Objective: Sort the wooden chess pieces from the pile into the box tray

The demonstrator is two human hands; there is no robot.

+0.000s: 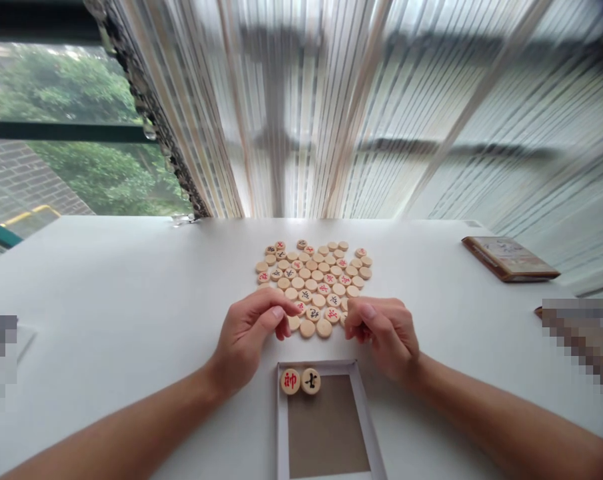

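Note:
Several round wooden chess pieces (314, 277) lie flat in a tight cluster on the white table (121, 300), some showing red or black characters. My left hand (249, 337) rests at the cluster's near left edge, fingers curled in a pinch against a piece. My right hand (384, 333) sits at the near right edge, fingers also curled and touching the pieces. What either pinch holds is hidden. Just below my hands lies an open shallow box (326, 427) with two pieces in its top left corner: a red-character piece (290, 381) and a black-character piece (311, 381).
A brown box lid (509, 258) lies at the table's far right. A blurred patch (581, 333) covers something at the right edge, another at the left edge. Striped curtains (381, 113) hang behind the table, with a window on the left.

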